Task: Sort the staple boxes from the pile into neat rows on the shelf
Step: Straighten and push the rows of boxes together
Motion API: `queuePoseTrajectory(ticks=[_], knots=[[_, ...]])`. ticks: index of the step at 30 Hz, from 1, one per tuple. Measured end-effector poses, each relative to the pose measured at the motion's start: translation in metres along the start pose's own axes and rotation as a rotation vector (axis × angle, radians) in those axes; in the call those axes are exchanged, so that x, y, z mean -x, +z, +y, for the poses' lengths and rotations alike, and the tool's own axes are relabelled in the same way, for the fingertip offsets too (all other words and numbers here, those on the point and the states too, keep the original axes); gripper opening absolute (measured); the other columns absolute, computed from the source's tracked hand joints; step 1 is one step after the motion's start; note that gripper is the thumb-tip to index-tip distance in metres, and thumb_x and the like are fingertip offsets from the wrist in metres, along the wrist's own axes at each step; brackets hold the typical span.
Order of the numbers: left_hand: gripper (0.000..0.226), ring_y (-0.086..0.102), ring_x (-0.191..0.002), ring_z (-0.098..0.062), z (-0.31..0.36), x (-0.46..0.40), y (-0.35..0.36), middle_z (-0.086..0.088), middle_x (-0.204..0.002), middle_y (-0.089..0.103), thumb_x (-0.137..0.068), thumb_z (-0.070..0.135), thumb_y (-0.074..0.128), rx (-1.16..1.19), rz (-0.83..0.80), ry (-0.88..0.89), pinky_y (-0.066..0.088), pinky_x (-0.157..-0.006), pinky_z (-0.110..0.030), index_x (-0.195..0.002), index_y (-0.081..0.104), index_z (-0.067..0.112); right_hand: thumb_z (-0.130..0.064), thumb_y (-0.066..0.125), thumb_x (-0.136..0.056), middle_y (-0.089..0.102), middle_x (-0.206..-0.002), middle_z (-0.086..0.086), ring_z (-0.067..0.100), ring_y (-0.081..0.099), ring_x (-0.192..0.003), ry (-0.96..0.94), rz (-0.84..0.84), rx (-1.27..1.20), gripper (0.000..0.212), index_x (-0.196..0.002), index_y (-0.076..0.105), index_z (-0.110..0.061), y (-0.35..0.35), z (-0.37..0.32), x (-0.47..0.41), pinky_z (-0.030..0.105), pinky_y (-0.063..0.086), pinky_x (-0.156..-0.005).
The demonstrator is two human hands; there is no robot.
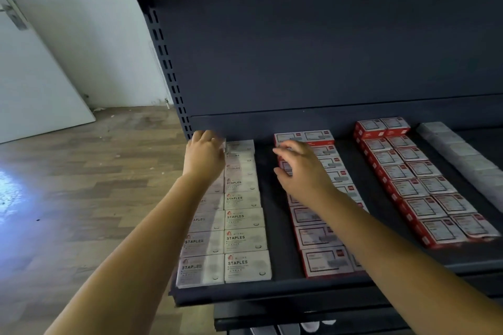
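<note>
1. At the back left corner of the dark shelf (275,179), my left hand (204,155) curls its fingers round a white staple box (223,145), setting it at the far end of the white "STAPLES" rows (242,215).
2. Right of those rows, across a bare strip of shelf, my right hand (300,168) hovers with fingers spread and loose, holding nothing, over the red-trimmed boxes (318,236).
3. Further right lie a stacked red double row (416,179) and a pale row (468,160).
4. Risk: my forearms cross both near rows, so dragging them back low would likely nudge boxes askew.
</note>
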State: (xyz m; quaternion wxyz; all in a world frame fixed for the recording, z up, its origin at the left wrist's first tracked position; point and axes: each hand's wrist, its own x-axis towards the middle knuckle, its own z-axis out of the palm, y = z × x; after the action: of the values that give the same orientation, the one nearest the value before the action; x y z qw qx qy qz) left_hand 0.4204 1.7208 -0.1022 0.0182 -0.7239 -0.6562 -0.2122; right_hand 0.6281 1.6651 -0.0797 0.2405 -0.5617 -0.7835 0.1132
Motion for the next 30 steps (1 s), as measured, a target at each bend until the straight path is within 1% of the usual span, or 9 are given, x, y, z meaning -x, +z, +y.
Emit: queuePoseTrajectory(ticks=[3, 6, 10, 14, 16, 21, 25, 27, 30], knots=[[0.029, 0.047, -0.116, -0.034, 0.042, 0.016, 0.000, -0.011, -0.121, 0.060, -0.092, 0.016, 0.050, 0.025, 0.026, 0.110, 0.038, -0.098, -0.043, -0.115, 0.064, 0.007, -0.019, 0.053, -0.092, 0.039, -0.139, 0.003, 0.018, 0.031, -0.130, -0.033, -0.021, 0.028, 0.048, -0.138, 0.042, -0.011, -0.014, 0.017, 0.006, 0.028, 0.026, -0.108], [0.030, 0.053, -0.109, -0.037, 0.093, 0.034, 0.000, -0.012, -0.110, 0.064, -0.090, 0.023, 0.051, 0.096, 0.094, 0.125, 0.046, -0.090, -0.047, -0.108, 0.067, 0.006, -0.019, 0.054, -0.092, 0.036, -0.142, 0.002, 0.017, 0.028, -0.134, -0.034, -0.025, 0.011, 0.052, -0.141, 0.038, -0.012, -0.032, 0.041, 0.016, 0.028, 0.024, -0.110], [0.033, 0.047, -0.115, -0.029, 0.154, 0.055, 0.004, -0.007, -0.120, 0.059, -0.092, 0.024, 0.055, 0.099, 0.070, 0.120, 0.043, -0.093, -0.042, -0.121, 0.059, 0.011, -0.019, 0.055, -0.091, 0.038, -0.141, 0.002, 0.017, 0.029, -0.131, -0.054, -0.039, 0.012, 0.054, -0.141, 0.036, -0.012, -0.055, 0.076, 0.030, 0.025, 0.024, -0.107], [0.032, 0.052, -0.112, -0.035, 0.199, 0.069, 0.011, -0.010, -0.116, 0.062, -0.086, 0.023, 0.057, 0.088, 0.100, 0.084, 0.049, -0.088, -0.048, -0.114, 0.064, 0.008, -0.019, 0.055, -0.092, 0.039, -0.139, 0.002, 0.017, 0.032, -0.129, -0.086, -0.072, 0.010, 0.052, -0.140, 0.038, -0.012, -0.072, 0.107, 0.053, 0.022, 0.025, -0.103], [0.033, 0.045, -0.121, -0.034, 0.221, 0.077, 0.017, -0.010, -0.125, 0.057, -0.089, 0.022, 0.058, 0.093, 0.057, 0.056, 0.042, -0.095, -0.048, -0.119, 0.061, 0.009, -0.020, 0.054, -0.092, 0.040, -0.137, 0.002, 0.017, 0.032, -0.128, -0.104, -0.091, 0.020, 0.050, -0.139, 0.040, -0.011, -0.083, 0.122, 0.063, 0.021, 0.024, -0.102], [0.033, 0.046, -0.119, -0.036, 0.254, 0.092, 0.024, -0.013, -0.122, 0.057, -0.087, 0.020, 0.061, 0.108, 0.044, 0.064, 0.044, -0.091, -0.048, -0.117, 0.062, 0.007, -0.019, 0.056, -0.091, 0.043, -0.136, 0.005, 0.019, 0.034, -0.127, -0.069, -0.079, -0.001, 0.050, -0.138, 0.042, -0.009, -0.099, 0.153, 0.079, 0.021, 0.024, -0.102], [0.034, 0.045, -0.120, -0.035, 0.266, 0.094, 0.027, -0.013, -0.122, 0.057, -0.088, 0.022, 0.058, 0.119, 0.038, 0.092, 0.044, -0.092, -0.048, -0.118, 0.061, 0.007, -0.017, 0.056, -0.091, 0.044, -0.134, 0.004, 0.017, 0.034, -0.125, -0.055, -0.035, -0.026, 0.048, -0.137, 0.043, -0.008, -0.106, 0.165, 0.087, 0.011, 0.018, -0.094], [0.034, 0.044, -0.121, -0.034, 0.269, 0.095, 0.028, -0.012, -0.123, 0.057, -0.088, 0.022, 0.059, 0.130, 0.031, 0.085, 0.044, -0.094, -0.048, -0.119, 0.061, 0.007, -0.016, 0.057, -0.090, 0.045, -0.132, 0.005, 0.017, 0.035, -0.125, -0.051, -0.010, -0.045, 0.048, -0.136, 0.044, -0.007, -0.108, 0.169, 0.093, 0.010, 0.017, -0.095], [0.032, 0.052, -0.112, -0.037, 0.279, 0.100, 0.032, -0.014, -0.115, 0.061, -0.083, 0.020, 0.064, 0.127, 0.051, 0.107, 0.048, -0.087, -0.049, -0.112, 0.065, 0.006, -0.012, 0.059, -0.089, 0.047, -0.131, 0.006, 0.019, 0.036, -0.125, -0.057, 0.001, -0.066, 0.048, -0.135, 0.046, -0.006, -0.109, 0.180, 0.104, 0.013, 0.019, -0.097]])
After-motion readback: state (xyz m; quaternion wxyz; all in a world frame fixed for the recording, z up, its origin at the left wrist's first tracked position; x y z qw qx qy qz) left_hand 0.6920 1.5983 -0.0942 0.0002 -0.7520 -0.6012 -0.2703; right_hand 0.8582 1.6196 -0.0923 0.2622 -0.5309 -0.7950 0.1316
